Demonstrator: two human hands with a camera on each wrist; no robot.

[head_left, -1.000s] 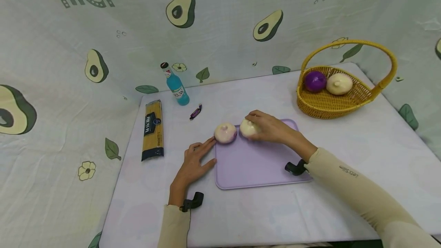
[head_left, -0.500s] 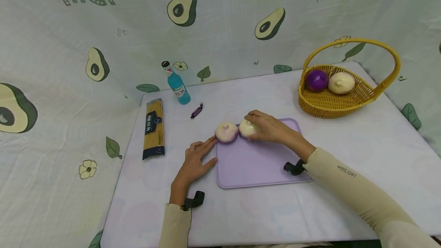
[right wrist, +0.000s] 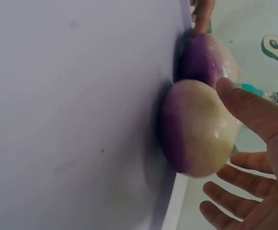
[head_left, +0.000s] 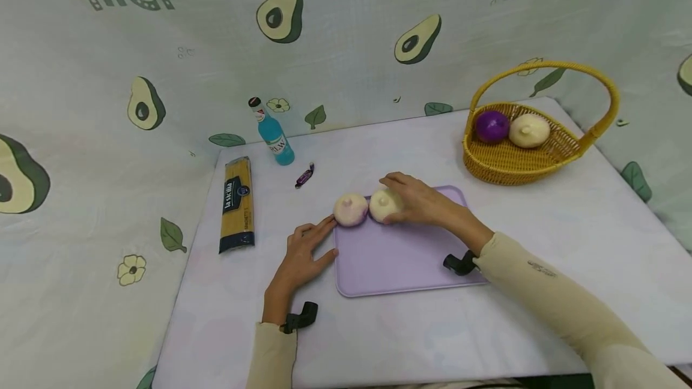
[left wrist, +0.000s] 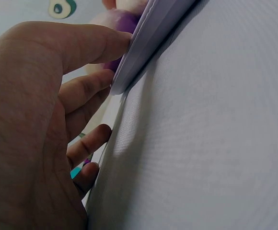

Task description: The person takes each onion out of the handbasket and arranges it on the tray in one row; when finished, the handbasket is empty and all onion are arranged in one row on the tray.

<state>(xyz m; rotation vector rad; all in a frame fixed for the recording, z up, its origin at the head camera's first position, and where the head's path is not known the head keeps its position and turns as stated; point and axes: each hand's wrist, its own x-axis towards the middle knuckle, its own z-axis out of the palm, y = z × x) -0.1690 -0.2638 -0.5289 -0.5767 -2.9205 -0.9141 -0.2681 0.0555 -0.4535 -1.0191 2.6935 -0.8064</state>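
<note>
A lilac tray [head_left: 402,263] lies on the table in front of me. Two round bulbs sit side by side at its far left corner: a pinkish one [head_left: 351,209] [right wrist: 207,60] and a cream one with a purple underside [head_left: 384,205] [right wrist: 196,129]. My right hand [head_left: 404,200] [right wrist: 254,158] cups the cream bulb from the right, with the fingers spread and loose; in the right wrist view only the thumb lies close to it. My left hand [head_left: 323,239] [left wrist: 43,120] lies flat on the table, its straight fingers and thumb against the tray's left edge [left wrist: 139,48].
A yellow wicker basket [head_left: 513,167] at the back right holds a purple bulb [head_left: 492,126] and a cream bulb [head_left: 530,131]. A blue bottle [head_left: 273,135], a wrapped sweet [head_left: 304,176] and a spaghetti packet [head_left: 236,204] lie at the back left. Avocado-print cloth walls the table.
My right hand has drawn back a little to the right, so more of the cream bulb shows. The left hand and the pinkish bulb have stayed put.
</note>
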